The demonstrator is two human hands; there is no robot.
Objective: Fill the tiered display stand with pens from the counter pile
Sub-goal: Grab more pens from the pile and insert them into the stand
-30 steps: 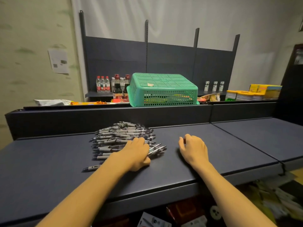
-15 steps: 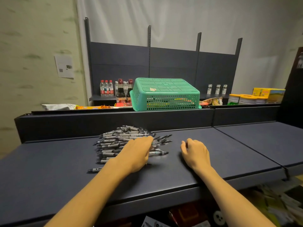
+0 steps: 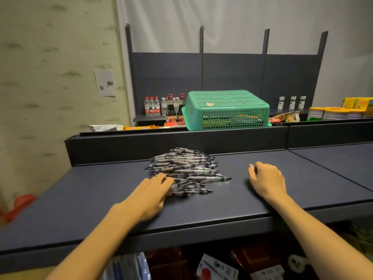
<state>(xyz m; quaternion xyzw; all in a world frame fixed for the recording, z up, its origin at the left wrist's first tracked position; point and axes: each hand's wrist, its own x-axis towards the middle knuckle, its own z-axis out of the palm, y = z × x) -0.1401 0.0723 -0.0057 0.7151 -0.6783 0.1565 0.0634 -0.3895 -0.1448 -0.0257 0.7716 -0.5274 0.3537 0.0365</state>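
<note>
A: The left hand lay at the lower left edge of the pen pile, mid-frame on the dark counter, fingers curled into the nearest pens. Whether it had actually closed on any, I couldn't tell.

B: And the right hand?

A: Loosely curled, holding nothing, resting on the counter right of the pile. No display stand was in view. Best to pinch a small parallel bundle, not a scoop.

B: Changes?

A: The left hand had slid from the pile's right side to its left; several pens were fanned out rightward.
</note>
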